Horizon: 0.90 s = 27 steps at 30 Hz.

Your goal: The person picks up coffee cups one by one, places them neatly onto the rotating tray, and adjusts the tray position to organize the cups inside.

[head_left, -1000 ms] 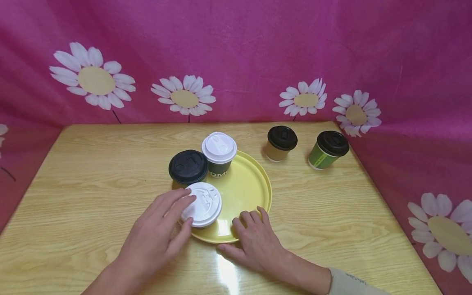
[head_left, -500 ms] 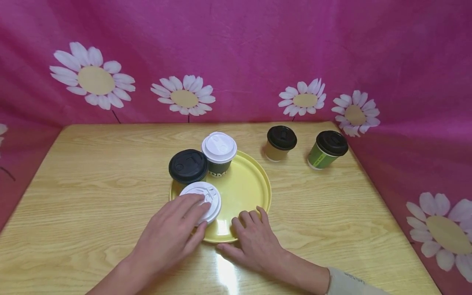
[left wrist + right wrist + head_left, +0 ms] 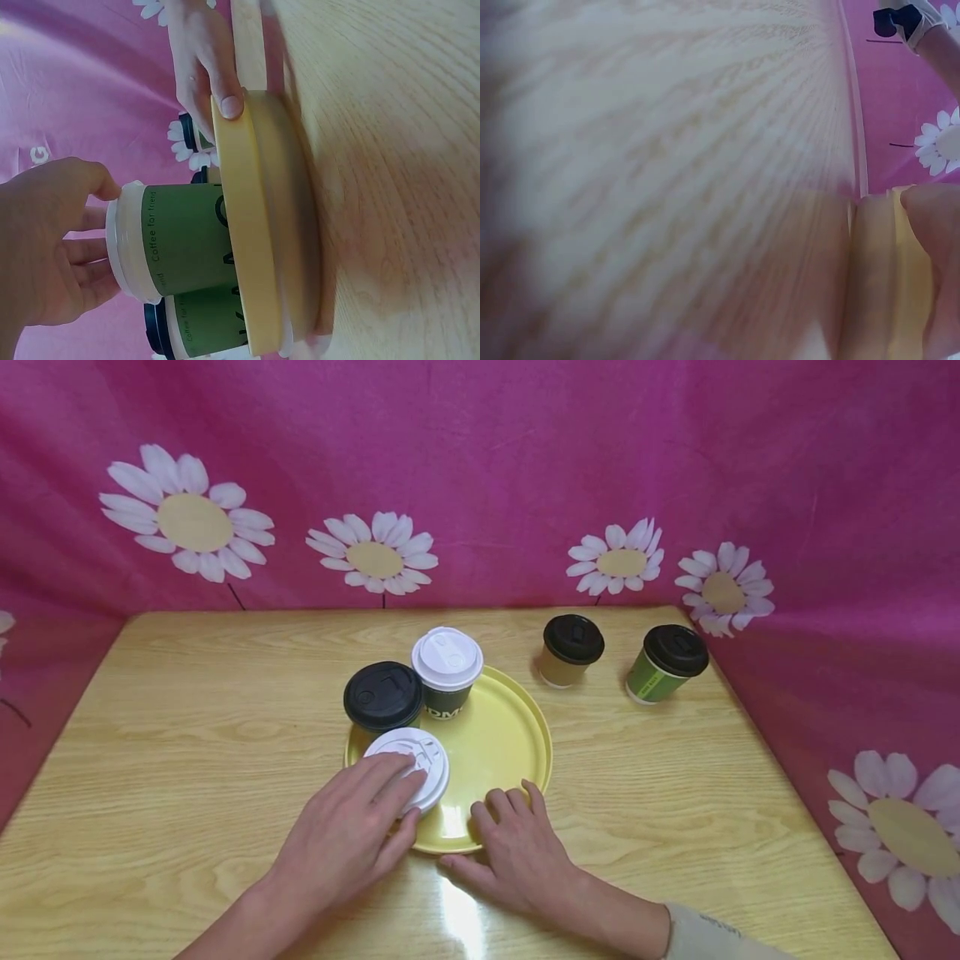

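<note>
While my left hand (image 3: 341, 835) grasps the white lid (image 3: 437, 777) of the nearest cup (image 3: 187, 238), thumb at its edge and fingers reaching over the top, I judge this hold steadies it without squeezing the paper wall; that green cup stands upright on the near-left part of the yellow tray (image 3: 502, 735), just beside the black-lidded cup (image 3: 382, 696), though I cannot tell whether they touch; my right hand (image 3: 525, 843) pinches the tray's near rim, thumb outside and fingers curled over the inside, presumably so the tray does not slide under me; the dark cup with lettering (image 3: 447, 672) stands behind, the three grouped along the tray's left side; the brown cup (image 3: 567, 652) and the black-lidded green cup (image 3: 660, 668) stand upright off the tray on the table (image 3: 225, 693), well apart from both hands.
</note>
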Available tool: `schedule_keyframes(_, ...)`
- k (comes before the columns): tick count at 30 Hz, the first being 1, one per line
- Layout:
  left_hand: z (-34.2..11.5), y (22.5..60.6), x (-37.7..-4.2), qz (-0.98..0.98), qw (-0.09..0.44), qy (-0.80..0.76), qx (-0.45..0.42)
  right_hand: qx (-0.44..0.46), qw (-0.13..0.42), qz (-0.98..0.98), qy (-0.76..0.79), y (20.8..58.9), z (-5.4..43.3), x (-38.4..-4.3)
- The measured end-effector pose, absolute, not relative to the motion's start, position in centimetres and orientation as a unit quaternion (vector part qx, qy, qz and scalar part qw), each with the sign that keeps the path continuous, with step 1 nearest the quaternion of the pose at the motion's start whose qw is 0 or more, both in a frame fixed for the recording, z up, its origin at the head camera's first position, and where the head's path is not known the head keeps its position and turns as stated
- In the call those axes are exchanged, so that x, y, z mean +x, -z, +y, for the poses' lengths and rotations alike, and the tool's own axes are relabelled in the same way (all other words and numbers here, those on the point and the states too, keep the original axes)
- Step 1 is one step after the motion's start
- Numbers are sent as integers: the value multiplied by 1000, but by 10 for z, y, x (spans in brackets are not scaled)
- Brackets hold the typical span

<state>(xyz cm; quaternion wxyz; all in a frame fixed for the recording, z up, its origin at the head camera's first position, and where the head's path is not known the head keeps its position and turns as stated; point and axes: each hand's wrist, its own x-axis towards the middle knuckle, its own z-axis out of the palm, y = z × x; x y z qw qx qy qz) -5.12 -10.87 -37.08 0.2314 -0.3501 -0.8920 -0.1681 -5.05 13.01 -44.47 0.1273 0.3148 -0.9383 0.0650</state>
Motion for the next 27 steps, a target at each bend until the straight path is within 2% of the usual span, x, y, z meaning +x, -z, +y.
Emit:
schedule_keyframes(9, -109, 371, -51, -892, 234, 172, -346, 324, 117, -938, -37, 439, 132, -52)
schedule_keyframes(22, -110, 371, -51, -892, 232, 171, -347, 407, 146, -901, -39, 436, 155, -73)
schedule_keyframes(27, -110, 371, -52, -893, 230, 170, -346, 442, 117, -888, -51, 430, 166, -86)
